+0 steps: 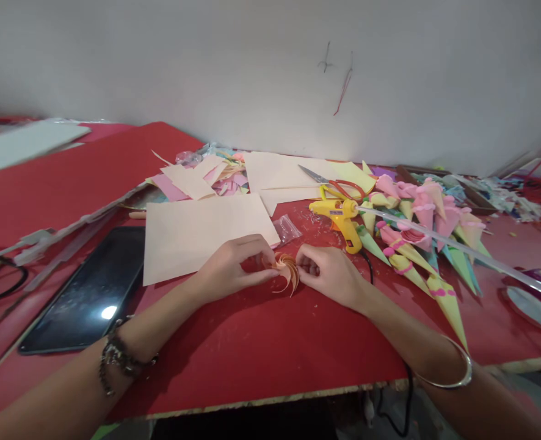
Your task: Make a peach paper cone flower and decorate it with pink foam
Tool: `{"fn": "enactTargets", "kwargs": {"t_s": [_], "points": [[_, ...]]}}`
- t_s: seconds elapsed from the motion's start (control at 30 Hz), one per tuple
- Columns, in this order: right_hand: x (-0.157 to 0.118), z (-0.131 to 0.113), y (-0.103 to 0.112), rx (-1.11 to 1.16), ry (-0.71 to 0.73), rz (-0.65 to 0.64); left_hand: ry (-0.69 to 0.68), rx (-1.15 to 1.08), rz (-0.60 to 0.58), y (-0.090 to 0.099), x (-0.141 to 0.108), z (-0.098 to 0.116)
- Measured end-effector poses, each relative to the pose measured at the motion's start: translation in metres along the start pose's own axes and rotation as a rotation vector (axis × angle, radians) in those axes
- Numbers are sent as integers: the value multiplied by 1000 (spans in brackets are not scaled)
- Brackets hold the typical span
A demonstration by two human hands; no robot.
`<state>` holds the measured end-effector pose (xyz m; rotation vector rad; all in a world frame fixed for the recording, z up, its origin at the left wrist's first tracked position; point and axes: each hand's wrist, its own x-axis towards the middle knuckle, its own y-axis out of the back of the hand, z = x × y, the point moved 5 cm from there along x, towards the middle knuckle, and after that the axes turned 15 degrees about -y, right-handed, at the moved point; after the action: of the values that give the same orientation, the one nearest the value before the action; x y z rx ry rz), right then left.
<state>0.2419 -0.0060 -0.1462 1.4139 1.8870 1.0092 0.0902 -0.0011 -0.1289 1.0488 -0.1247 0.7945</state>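
Observation:
A small orange-cream paper piece with curved, fringed strips point(289, 269) is held just above the red table, between my two hands. My left hand point(236, 266) pinches its left side between thumb and fingers. On the other side, the curled fingertips of my right hand point(328, 272) grip its right edge. Cream paper sheets point(197, 229) lie behind my left hand. Beyond my right hand rests a yellow hot glue gun point(339, 217) with a long clear glue stick point(435, 237) sticking out of its back.
Scissors with orange handles point(330, 180) lie on paper at the back. Many pastel paper cones point(417, 220) are heaped at right. A black phone point(87, 293) lies at left, near a raised red board point(91, 171). Paper scraps point(220, 177) sit against the wall.

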Motion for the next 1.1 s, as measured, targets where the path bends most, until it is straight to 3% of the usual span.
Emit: {"fn": "enactTargets", "kwargs": {"t_s": [0.17,0.53,1.1], "points": [[-1,-1,0,5,-14,-7,-48,62,34,-3,-3,-1],[-1,-2,-3,34,24,-48,-70,67,-11,-4,-1,-1],[0,-2,-5,28,40,-5,2,-49,-64,-9,0,-5]]}}
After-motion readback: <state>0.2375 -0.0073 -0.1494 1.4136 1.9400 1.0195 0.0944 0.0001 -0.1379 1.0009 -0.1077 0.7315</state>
